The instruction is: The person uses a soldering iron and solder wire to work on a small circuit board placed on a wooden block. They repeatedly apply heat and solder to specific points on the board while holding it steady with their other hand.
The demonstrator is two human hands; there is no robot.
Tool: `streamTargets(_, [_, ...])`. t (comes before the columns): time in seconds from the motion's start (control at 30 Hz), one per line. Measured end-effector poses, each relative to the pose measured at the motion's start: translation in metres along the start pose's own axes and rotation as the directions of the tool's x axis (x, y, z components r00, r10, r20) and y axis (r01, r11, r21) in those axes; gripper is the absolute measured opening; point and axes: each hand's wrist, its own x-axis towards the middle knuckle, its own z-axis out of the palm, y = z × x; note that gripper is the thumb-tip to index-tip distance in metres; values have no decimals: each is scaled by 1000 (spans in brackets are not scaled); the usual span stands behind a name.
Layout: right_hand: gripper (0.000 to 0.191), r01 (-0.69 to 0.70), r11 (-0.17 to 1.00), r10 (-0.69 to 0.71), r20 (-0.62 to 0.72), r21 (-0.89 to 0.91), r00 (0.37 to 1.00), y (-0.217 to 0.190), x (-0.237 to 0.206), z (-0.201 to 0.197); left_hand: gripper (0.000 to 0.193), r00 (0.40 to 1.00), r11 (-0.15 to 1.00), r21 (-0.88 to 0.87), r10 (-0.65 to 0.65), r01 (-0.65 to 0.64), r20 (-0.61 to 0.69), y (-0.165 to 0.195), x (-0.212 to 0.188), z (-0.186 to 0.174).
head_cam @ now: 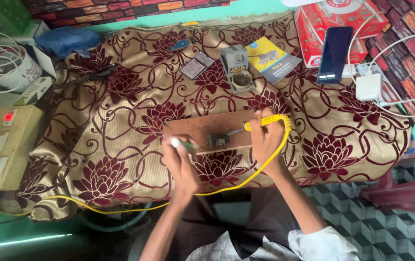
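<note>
Right now the right hand (264, 137) is curled tight around the yellow handle of a soldering iron (260, 122), its metal tip angled down and left toward a small circuit board (217, 140). That board lies on a brown wooden board (202, 126), which sits on a table draped in a gold cloth with dark red flowers (120, 145). The left hand (182, 157) is just beside the circuit board on its left, fingers pinched closed on a thin green-and-white tool (181, 143); what kind of tool it is can't be made out. From the iron's handle a yellow cable (246, 180) loops down past the right wrist and trails off left along the table's edge. Further back on the cloth stands a grey soldering stand (237, 67), with a yellow-and-blue leaflet (271, 60) just beside it on the right. Over at the right lie a dark phone (335, 54) and a white charger (368, 87). On the far left, a switch box shows a red light (8, 116).
</note>
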Motion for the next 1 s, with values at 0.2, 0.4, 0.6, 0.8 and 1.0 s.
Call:
streamTargets(0.2, [26,-33,998,33,6,51,999,8,-3,-1,27,990,995,71,67,-76,123,-41,24,0])
streamTargets(0.4, [27,-31,999,31,26,-19,999,-3,2,4,29,995,997,-21,70,-69,71,-70,32,1])
streamTargets(0.6, [28,24,999,-23,18,-46,1000,-5,6,9,30,995,995,-39,93,-92,23,-75,25,-1])
streamTargets(0.8, [32,1,999,-1,-16,-40,1000,1,3,20,32,998,994,-100,53,-49,37,-74,24,-6])
streamTargets(1.0, [29,26,982,-29,-12,-186,1000,-5,-6,30,30,995,995,-86,52,-45,88,-78,20,-16])
